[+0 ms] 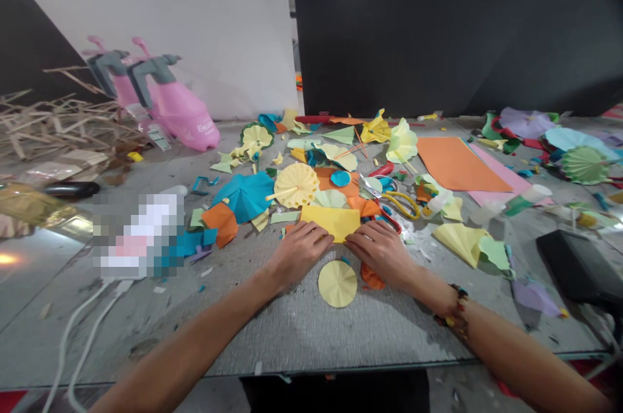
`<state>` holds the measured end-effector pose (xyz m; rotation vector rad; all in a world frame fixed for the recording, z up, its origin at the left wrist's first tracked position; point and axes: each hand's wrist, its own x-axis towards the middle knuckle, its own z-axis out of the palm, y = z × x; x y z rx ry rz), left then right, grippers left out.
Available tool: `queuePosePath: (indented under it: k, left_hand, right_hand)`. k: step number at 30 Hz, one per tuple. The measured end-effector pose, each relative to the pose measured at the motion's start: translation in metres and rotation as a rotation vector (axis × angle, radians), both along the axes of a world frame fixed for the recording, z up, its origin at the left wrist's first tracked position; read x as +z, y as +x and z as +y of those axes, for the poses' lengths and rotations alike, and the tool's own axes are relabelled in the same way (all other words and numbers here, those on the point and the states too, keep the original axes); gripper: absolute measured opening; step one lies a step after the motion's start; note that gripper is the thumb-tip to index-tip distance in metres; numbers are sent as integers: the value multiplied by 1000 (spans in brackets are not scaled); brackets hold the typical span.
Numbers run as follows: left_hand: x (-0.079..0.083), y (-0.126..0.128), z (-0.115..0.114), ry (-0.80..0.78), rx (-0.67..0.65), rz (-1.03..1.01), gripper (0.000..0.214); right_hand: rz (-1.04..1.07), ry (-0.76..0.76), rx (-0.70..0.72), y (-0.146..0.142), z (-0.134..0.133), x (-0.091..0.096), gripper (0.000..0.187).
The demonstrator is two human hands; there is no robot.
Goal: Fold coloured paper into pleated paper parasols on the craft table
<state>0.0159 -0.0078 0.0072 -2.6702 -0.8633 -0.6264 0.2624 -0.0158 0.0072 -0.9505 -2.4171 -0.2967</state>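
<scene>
Head view: the grey table (302, 328) is strewn with paper scraps, with an orange sheet (455, 163) lying flat at far right. Mid-table sits the folded yellow paper (331, 218), and both hands meet on its near edge: the left hand (296, 250) bears on its left corner and the right hand (382, 250) on its right, fingers laid down, pinning rather than gripping. The crease would likely come cleanest with edges kept matched, one hand holding while the other rubs outward from the middle. A yellow disc (337, 283) lies just nearer, between the wrists; scissors (389, 199) rest just beyond the right hand
</scene>
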Motion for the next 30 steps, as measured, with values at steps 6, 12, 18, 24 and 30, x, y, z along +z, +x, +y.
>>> queuePosePath:
  k: [6,12,18,24,30]
  left_hand:
    - [-7,1,3,-4,5,-18,14]
    - [-5,-6,3,-67,64,-137,13]
    - [3,-6,1,-71,99,-225,9]
    - [5,-5,1,-36,138,-187,9]
    - [5,-5,2,-3,102,-288,10]
  right_hand:
    - [-32,-8,-17,3,1,-2,9]
    - [75,-28,-78,9,4,-4,7]
    - [197,-42,-47,8,4,1,7]
    - [277,-15,45,4,-3,8,10]
    - [300,54,16,3,-5,10,13]
